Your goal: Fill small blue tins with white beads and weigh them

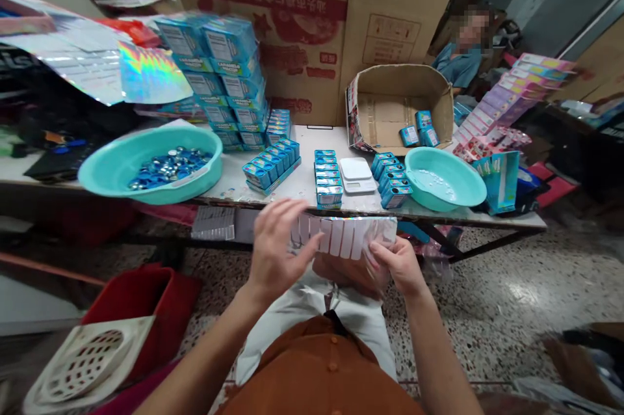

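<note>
In front of my lap, at the table's near edge, is a silvery sheet (344, 239) with a row of white slotted strips, perhaps stickers. My right hand (403, 265) pinches its right end between thumb and fingers. My left hand (277, 249) is at its left end, slightly blurred, the thumb spread away from the fingers and lying before the strips. Just beyond the sheet stand a row of small blue boxes (328, 177), a white scale (357, 174) and another blue row (391, 179). Farther left, several blue boxes sit in a tray (273, 166).
A turquoise basin (97, 174) holds blue and silvery small pieces; another basin (470, 190) stands right. Stacked blue packs (234, 86) rise at back left. An open carton (363, 109) contains a few boxes. A person (461, 64) sits behind. A red bin (170, 298) is on the floor.
</note>
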`<state>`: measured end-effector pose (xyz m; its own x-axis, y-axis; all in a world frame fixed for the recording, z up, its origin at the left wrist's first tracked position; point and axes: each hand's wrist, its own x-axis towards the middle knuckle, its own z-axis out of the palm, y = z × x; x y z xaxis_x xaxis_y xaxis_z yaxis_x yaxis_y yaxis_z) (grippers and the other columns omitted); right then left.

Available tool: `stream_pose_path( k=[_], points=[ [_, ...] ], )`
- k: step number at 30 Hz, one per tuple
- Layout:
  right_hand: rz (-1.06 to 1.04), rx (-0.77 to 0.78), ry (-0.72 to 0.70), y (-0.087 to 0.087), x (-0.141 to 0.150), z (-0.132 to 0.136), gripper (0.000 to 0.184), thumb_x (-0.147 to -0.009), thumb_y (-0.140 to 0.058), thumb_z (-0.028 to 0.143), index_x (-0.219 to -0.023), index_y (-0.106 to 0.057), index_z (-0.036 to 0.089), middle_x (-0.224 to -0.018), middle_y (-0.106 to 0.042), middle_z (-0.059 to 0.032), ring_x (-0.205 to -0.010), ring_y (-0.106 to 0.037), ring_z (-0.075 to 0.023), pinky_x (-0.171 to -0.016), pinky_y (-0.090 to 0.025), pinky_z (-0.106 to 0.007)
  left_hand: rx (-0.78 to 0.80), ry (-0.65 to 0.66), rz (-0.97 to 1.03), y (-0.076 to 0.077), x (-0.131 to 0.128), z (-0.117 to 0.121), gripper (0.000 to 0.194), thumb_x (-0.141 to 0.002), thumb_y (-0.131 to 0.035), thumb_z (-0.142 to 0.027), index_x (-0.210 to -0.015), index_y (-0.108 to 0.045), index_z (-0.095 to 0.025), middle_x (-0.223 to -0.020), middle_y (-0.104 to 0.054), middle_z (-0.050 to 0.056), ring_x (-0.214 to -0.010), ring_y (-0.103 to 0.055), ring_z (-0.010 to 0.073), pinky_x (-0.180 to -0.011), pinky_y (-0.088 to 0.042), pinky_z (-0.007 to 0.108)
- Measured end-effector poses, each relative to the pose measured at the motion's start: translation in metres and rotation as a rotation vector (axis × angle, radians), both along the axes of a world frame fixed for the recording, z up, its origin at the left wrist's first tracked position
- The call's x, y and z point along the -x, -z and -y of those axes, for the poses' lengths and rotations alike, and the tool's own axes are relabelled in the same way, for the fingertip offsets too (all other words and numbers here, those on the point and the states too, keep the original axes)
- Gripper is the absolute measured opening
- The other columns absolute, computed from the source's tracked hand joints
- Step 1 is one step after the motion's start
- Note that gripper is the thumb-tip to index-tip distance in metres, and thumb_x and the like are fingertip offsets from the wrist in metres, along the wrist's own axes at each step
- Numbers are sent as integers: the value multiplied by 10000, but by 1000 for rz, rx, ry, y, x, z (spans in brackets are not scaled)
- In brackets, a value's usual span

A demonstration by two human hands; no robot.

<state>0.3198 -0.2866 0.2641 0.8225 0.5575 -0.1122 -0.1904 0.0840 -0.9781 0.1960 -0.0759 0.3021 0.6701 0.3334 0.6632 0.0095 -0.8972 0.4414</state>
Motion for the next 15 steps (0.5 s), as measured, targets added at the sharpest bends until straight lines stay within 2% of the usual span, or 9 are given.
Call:
stream_pose_path(
  k=[2,4,7,10,13,15],
  points=[
    [1,13,-35,-1,6,-3,235,-693,-770,385,-777,-720,171,-763,-718,-42,-656,-631,-159,-609,-493,-264,-71,172,-88,-6,-8,11,457,-816,-627,-336,-1249,-511,-245,-1234,-592,64,-1222,-462,249,-1081,-303,454],
    [13,33,-76,-3,10,-5,231,-713,-755,380,-799,-725,167,-802,-725,-48,-719,-648,-175,-681,-506,-281,-63,275,-158,-7,-17,17,359,-851,-587,-342,-1194,-560,-239,-1155,-641,51,-1137,-517,224,-1066,-296,444],
    [18,83,-98,-3,14,-5,249,-729,-739,379,-849,-720,161,-821,-730,-54,-738,-659,-188,-704,-517,-298,26,357,-229,-4,-27,20,245,-873,-562,-317,-1093,-621,-229,-1000,-687,24,-941,-582,172,-1007,-319,405],
    [36,139,-106,-1,14,-4,290,-739,-727,376,-932,-695,161,-873,-730,-67,-775,-670,-206,-720,-536,-323,120,408,-284,1,-31,19,156,-868,-571,-289,-977,-661,-222,-891,-702,1,-834,-588,146,-926,-342,362],
    [238,176,-33,-1,11,-4,489,-766,-701,347,-1211,-569,192,-994,-706,-82,-863,-664,-211,-786,-540,-365,192,436,-341,8,-30,18,127,-870,-569,-277,-882,-682,-219,-829,-709,-8,-795,-591,140,-855,-350,333],
    [532,229,90,-4,7,-3,633,-768,-698,317,-1342,-448,224,-1134,-651,-98,-972,-632,-218,-869,-515,-405,242,441,-373,13,-28,18,133,-870,-570,-276,-864,-690,-220,-815,-712,-10,-787,-599,139,-824,-355,316]
  ],
)
